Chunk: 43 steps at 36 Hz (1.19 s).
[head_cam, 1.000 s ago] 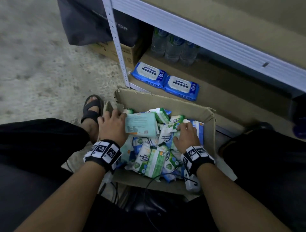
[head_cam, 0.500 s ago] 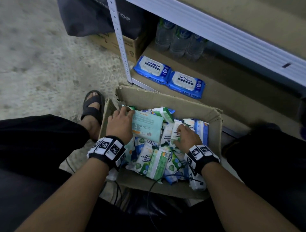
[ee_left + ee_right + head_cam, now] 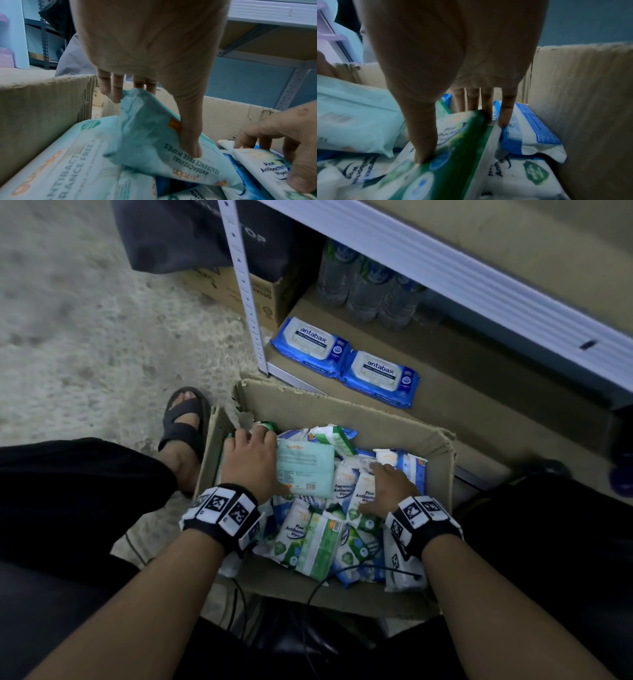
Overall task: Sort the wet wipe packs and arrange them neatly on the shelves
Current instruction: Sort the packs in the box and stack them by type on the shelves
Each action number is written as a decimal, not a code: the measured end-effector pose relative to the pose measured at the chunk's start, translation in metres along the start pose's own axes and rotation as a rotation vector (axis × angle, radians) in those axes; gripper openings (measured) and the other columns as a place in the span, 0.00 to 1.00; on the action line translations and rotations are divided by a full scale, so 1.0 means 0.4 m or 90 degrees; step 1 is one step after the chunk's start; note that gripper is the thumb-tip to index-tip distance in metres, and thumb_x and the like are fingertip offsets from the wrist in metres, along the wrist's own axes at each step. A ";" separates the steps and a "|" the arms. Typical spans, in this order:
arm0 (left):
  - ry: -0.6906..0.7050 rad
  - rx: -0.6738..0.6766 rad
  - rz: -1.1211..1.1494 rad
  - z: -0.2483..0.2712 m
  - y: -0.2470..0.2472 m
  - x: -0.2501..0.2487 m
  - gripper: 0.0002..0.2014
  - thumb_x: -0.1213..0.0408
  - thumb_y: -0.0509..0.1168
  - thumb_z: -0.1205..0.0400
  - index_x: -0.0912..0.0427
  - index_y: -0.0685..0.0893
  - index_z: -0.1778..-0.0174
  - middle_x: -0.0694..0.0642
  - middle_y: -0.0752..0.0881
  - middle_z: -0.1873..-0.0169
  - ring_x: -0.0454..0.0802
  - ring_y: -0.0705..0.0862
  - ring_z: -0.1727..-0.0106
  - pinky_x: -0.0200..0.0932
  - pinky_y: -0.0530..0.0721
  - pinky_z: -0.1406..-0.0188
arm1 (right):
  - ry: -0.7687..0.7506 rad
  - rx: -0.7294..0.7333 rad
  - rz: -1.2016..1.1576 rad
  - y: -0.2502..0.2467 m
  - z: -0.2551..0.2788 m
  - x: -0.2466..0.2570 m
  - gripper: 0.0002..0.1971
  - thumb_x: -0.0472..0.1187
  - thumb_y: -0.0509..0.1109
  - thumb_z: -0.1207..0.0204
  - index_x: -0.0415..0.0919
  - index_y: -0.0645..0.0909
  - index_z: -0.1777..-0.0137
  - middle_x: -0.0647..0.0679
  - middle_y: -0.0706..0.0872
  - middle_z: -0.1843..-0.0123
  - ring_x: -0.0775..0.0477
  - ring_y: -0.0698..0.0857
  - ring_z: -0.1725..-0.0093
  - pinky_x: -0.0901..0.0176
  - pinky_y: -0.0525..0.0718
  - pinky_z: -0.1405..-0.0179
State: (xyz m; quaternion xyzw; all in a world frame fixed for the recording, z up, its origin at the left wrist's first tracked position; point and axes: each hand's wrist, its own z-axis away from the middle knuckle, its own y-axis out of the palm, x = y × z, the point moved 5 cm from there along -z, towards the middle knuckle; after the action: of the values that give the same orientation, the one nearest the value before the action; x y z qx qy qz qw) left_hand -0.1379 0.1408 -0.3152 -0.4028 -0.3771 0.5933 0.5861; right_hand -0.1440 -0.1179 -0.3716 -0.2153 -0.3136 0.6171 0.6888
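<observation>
On the floor in front of the shelf unit, an open cardboard box is seen filled with a loose heap of wet wipe packs, mostly white with green or blue print. At about nine o'clock in the box, a pale teal pack is pinched by the left hand: in the left wrist view the thumb is pressed on its printed face while the fingers are curled behind its crumpled end, and one end of the pack is lifted off a second teal pack lying flat beneath it. At about three o'clock in the box, a white and green pine pack is gripped by the right hand; in the right wrist view the thumb is laid on its front and the fingers are hooked over its far edge, with the little finger touching a white and blue pack just beside it against the box wall. Beyond the box, at twelve o'clock, two blue packs are laid side by side, touching, at the front edge of the bottom shelf. Behind them, at the back of the shelf, three water bottles are stood together. At ten o'clock from the box, a foot in a dark sandal is planted on the concrete floor.
</observation>
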 end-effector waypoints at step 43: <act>0.067 0.186 0.023 0.026 0.053 -0.014 0.49 0.22 0.70 0.43 0.46 0.73 0.29 0.49 0.75 0.35 0.59 0.72 0.35 0.62 0.65 0.29 | -0.006 -0.145 0.124 -0.047 -0.144 0.012 0.09 0.41 0.69 0.23 0.57 0.87 0.50 0.47 0.86 0.47 0.40 0.76 0.38 0.49 0.74 0.37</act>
State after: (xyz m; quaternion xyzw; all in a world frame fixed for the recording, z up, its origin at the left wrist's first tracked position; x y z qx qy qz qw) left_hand -0.1559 0.1347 -0.3306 -0.3501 -0.2483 0.6306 0.6466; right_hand -0.0903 -0.1108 -0.3989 -0.3183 -0.3628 0.6424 0.5953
